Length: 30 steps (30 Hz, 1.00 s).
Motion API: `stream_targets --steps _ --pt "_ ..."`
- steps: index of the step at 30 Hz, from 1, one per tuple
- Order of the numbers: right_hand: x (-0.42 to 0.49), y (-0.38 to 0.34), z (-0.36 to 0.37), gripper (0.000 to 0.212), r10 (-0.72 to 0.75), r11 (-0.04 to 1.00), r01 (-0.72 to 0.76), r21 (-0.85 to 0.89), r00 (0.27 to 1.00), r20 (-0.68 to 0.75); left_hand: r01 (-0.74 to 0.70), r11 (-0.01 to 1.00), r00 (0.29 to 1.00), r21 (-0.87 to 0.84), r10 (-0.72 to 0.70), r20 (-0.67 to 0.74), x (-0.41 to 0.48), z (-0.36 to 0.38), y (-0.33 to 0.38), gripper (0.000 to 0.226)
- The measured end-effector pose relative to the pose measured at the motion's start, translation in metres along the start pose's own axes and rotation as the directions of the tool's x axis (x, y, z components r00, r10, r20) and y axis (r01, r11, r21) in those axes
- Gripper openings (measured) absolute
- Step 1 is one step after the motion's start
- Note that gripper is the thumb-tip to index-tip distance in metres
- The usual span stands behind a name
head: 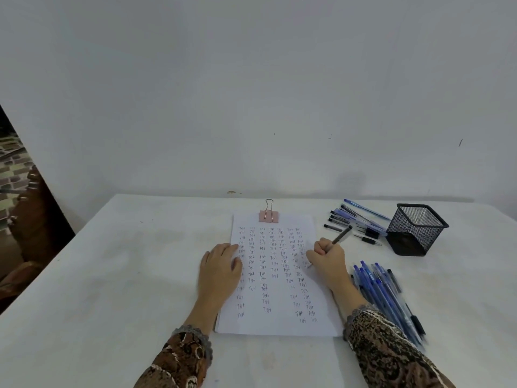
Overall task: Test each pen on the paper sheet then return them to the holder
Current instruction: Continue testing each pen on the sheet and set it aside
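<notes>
A white paper sheet [277, 298], covered in columns of small handwritten "Test" marks, lies in the middle of the table under a pink binder clip [268, 216]. My right hand [328, 261] grips a dark pen [342, 235] with its tip down at the sheet's right side. My left hand [219, 268] rests flat on the sheet's left edge. A black mesh holder [416, 229] stands upright at the back right; I see no pens in it. One pile of pens [355, 221] lies left of the holder. A second pile of blue pens [389, 298] lies beside my right forearm.
The table [126, 275] wears a white cloth and meets a plain white wall at the back. Dark wooden furniture [30, 228] stands beyond the table's left edge.
</notes>
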State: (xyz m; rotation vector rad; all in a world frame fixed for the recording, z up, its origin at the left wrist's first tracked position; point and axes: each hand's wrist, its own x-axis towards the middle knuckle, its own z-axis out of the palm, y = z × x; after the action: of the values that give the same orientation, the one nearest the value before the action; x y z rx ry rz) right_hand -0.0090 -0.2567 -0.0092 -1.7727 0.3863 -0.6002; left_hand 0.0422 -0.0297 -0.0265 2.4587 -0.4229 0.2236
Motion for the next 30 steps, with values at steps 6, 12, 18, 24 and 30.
stream_targets --steps 6,12,18,24,30 --pt "-0.002 0.0 -0.001 0.049 -0.031 1.0 0.031 0.0 0.998 -0.049 -0.01 1.0 1.0 -0.007 0.01 -0.012 0.0 0.0 -0.001 0.038" --pt "0.001 0.007 -0.002 0.049 -0.002 1.0 0.002 -0.004 0.999 -0.038 -0.027 1.0 0.999 0.004 0.027 -0.022 0.001 0.002 -0.002 0.039" --pt "0.002 0.0 -0.007 0.047 0.186 0.933 -0.165 0.321 0.982 -0.036 -0.005 1.0 1.0 0.009 0.005 -0.022 0.0 0.001 0.0 0.038" --pt "0.01 -0.016 -0.022 0.046 0.403 0.66 -0.398 0.637 0.903 0.147 -0.004 1.0 1.0 0.009 0.004 -0.021 0.001 0.003 -0.001 0.038" --pt "-0.004 -0.021 -0.003 0.024 0.392 0.32 -0.362 0.875 0.892 0.225 0.0 1.0 1.0 0.019 0.0 -0.011 0.0 0.002 -0.001 0.039"
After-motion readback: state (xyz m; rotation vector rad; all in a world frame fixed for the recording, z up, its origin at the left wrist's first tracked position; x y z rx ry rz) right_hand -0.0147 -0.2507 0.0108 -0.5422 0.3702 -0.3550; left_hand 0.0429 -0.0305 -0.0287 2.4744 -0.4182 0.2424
